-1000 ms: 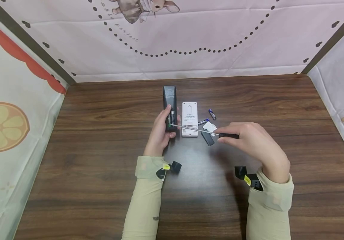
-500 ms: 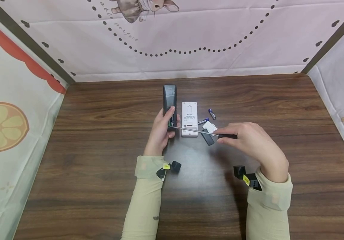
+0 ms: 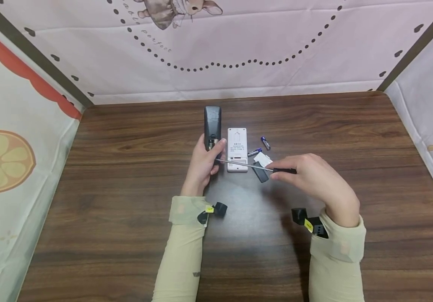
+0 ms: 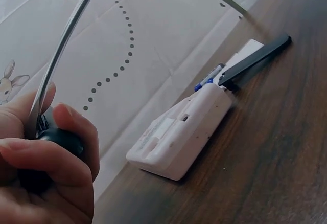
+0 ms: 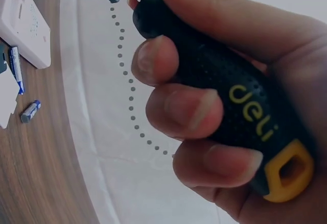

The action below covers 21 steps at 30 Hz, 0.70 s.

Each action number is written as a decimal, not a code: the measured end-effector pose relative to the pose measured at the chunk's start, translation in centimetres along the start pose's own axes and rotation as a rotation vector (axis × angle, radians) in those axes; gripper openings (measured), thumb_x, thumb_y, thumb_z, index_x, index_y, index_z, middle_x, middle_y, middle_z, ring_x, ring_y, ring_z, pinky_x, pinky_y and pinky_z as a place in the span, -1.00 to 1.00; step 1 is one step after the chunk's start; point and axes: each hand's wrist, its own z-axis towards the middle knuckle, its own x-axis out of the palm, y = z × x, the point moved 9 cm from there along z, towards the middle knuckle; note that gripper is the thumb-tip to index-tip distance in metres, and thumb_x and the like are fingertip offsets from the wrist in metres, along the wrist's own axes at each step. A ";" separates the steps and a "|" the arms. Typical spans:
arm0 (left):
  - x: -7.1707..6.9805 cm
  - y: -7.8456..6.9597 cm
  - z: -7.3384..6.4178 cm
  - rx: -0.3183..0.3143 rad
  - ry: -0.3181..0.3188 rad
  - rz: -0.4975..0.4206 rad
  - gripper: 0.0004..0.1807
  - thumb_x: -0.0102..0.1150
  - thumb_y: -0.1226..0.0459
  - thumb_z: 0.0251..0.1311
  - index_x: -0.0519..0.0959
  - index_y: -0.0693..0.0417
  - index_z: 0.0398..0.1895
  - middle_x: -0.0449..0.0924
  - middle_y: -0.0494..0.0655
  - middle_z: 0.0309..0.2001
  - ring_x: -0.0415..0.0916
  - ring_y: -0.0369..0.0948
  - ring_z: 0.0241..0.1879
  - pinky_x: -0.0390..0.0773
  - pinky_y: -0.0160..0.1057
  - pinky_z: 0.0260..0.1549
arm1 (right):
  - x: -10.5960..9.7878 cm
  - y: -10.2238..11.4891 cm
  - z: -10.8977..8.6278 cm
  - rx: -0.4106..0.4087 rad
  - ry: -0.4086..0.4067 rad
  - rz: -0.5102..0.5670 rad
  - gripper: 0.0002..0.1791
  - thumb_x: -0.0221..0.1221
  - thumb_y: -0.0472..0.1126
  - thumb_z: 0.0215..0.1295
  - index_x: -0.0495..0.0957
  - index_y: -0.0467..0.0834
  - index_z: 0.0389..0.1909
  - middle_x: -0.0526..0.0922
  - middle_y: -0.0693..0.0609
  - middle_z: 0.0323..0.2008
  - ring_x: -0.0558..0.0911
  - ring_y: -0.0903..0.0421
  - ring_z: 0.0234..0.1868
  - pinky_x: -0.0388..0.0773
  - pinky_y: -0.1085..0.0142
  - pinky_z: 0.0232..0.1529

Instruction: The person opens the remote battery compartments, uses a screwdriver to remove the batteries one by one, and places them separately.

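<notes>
In the head view my left hand (image 3: 201, 163) grips a dark grey remote control (image 3: 212, 119), its back and uncovered battery bay facing up. Metal battery ends show in the bay, and the left thumb lies over its lower part. My right hand (image 3: 314, 176) holds a screwdriver (image 3: 246, 164); its shaft reaches left to the remote's lower end. The tip is hard to make out by the thumb. In the right wrist view, curled fingers wrap the screwdriver's black-and-yellow handle (image 5: 225, 75). The shaft also passes over my left hand (image 4: 51, 168) in the left wrist view.
A white remote control (image 3: 237, 142) lies back up beside my left hand. Right of it are two blue-and-silver batteries (image 3: 265, 143), a white battery cover (image 3: 263, 159) and a dark cover (image 3: 260, 173). Cloth walls (image 3: 239, 79) border the wooden table (image 3: 126, 167).
My left thumb has moved from the bay's left edge across to its right side and lower. The screwdriver stays at the remote's lower end, with only a slight shift.
</notes>
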 end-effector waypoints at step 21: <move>-1.5 1.8 1.0 -0.060 -0.020 -0.065 -0.47 0.05 -0.07 0.11 0.22 -0.09 0.08 0.43 0.02 -0.34 0.41 -0.22 -0.57 0.30 -0.41 -0.92 | 0.1 1.9 0.6 -0.029 -0.058 -0.164 -0.72 0.25 -0.05 0.04 0.62 0.09 -0.16 0.47 0.28 -0.56 0.33 0.29 -0.64 0.30 0.38 -0.60</move>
